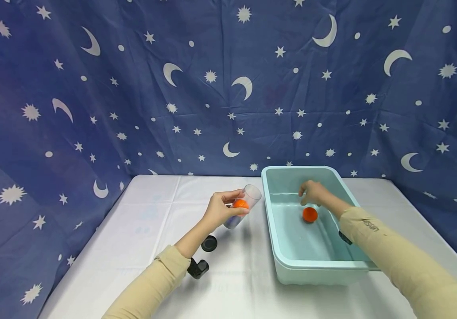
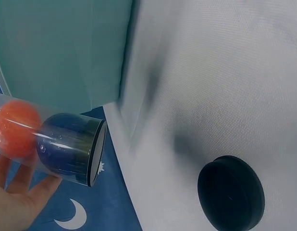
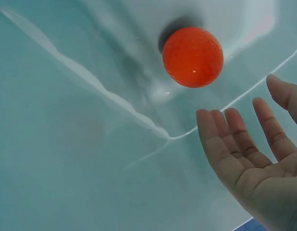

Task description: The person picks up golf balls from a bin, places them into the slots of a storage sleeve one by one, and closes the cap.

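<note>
My left hand [image 1: 217, 212] grips a clear plastic tube [image 1: 253, 194], held tilted above the table just left of the basin. Inside the tube sit an orange ball [image 2: 18, 127] and, by its dark-rimmed end, a dark blue ball [image 2: 62, 143]. Over in the pale teal basin [image 1: 274, 248], my right hand [image 1: 314, 193] hovers with its fingers loosely bent and holding nothing. Another orange ball [image 3: 192, 57], its surface dimpled, lies on the basin floor close to those fingertips, with a gap between them.
A round black lid [image 1: 209, 243] lies on the white-covered table [image 1: 141, 221], below the left hand. Black devices are worn at both wrists. Behind and to the sides hangs a blue cloth [image 1: 196, 88] with moons and stars. The basin's walls surround the right hand.
</note>
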`<state>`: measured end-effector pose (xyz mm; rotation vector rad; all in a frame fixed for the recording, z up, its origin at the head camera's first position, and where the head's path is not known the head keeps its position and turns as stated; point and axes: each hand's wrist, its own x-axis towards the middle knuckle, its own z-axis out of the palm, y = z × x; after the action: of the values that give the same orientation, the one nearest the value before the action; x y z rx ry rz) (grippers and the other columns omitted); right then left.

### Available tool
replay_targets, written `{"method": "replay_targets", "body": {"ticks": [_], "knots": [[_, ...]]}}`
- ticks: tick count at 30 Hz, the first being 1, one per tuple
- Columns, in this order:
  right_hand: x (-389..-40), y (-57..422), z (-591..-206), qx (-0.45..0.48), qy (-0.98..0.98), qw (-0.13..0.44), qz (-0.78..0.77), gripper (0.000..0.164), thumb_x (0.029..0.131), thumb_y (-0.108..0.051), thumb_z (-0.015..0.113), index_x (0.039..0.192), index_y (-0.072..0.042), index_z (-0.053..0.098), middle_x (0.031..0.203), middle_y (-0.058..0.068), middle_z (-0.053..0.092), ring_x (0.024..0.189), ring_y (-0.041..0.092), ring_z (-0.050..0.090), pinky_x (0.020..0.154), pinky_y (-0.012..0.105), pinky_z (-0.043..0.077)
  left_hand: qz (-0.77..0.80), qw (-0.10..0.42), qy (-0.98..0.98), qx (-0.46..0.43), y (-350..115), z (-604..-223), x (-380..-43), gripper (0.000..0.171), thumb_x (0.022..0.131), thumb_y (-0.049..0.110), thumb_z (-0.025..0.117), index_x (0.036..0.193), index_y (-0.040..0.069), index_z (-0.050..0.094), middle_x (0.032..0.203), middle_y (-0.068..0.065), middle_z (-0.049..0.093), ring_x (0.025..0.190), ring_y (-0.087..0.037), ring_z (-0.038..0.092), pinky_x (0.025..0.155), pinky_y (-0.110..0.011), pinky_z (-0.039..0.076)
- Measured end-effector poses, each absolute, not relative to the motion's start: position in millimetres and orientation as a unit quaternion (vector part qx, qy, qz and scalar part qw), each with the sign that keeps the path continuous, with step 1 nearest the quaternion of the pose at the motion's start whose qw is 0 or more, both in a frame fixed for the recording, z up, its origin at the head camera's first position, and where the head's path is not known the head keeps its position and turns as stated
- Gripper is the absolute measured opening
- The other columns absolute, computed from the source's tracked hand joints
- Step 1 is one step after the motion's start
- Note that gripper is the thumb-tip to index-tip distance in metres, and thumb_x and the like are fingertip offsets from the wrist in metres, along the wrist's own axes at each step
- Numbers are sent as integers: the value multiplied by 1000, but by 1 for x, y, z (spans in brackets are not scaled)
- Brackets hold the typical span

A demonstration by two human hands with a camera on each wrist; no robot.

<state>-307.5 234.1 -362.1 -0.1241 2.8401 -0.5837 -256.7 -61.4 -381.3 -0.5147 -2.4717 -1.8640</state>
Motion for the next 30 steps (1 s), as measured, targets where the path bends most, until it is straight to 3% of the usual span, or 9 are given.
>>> {"method": "replay_targets", "body": {"ticks": [6, 10, 21, 30], "knots": [[-306, 234, -366, -39, 976, 136, -168, 25, 74, -3, 71, 96, 5, 63, 98, 21, 60, 72, 23, 52, 53, 30, 50, -593, 1, -788, -166, -61, -382, -255, 52, 73, 5, 79, 122, 3, 63, 115, -16, 67, 101, -31, 65, 85, -32, 56], [-305, 234, -369, -23, 976, 145, -160, 23, 73, -3, 73, 92, 4, 62, 92, 17, 60, 75, 24, 53, 57, 36, 53, -595, -3, -788, -160, -61, -382, -255, 53, 73, 5, 79, 123, 4, 62, 115, -15, 67, 102, -31, 65, 84, -31, 56], [-302, 233, -372, -8, 978, 169, -119, 17, 73, -1, 72, 89, 1, 65, 78, 10, 56, 61, 18, 46, 50, 27, 45, -595, 3, -786, -169, -60, -381, -255, 54, 72, 4, 79, 123, 3, 62, 115, -16, 67, 101, -31, 65, 84, -32, 56], [-301, 235, -381, -5, 973, 198, -121, 18, 74, 2, 72, 90, 1, 64, 85, 13, 59, 71, 24, 55, 65, 35, 56, -598, -6, -785, -165, -58, -383, -253, 53, 73, 4, 79, 123, 2, 62, 115, -16, 67, 102, -31, 65, 86, -32, 55]]}}
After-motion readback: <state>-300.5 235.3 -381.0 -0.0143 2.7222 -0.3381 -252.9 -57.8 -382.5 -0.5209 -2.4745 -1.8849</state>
